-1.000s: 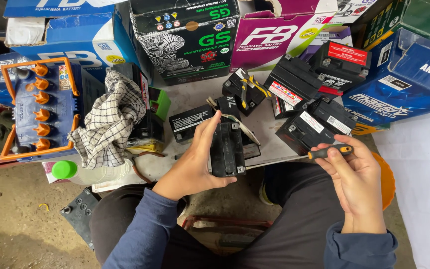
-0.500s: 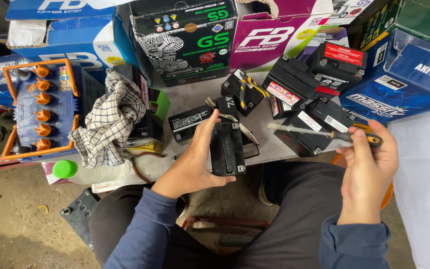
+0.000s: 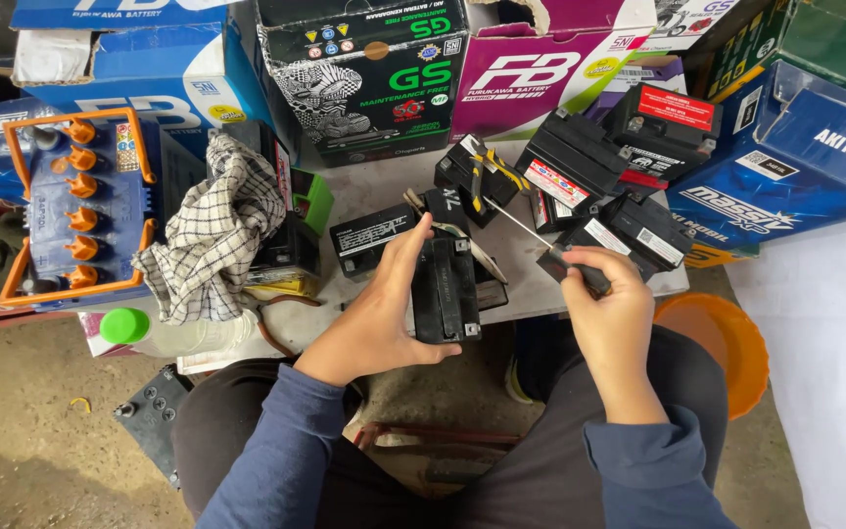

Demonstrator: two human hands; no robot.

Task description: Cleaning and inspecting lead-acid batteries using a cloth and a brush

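Checked cloth (image 3: 210, 227), orange-capped blue battery (image 3: 80, 211), boxes (image 3: 364, 73)

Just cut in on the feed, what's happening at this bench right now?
A seated person grips a small black rectangular battery upright at the table's near edge with the left hand. The right hand holds a slim metal-shafted screwdriver, tip pointing up and left, short of that battery. More black batteries, a checked cloth and coloured cartons crowd the table.
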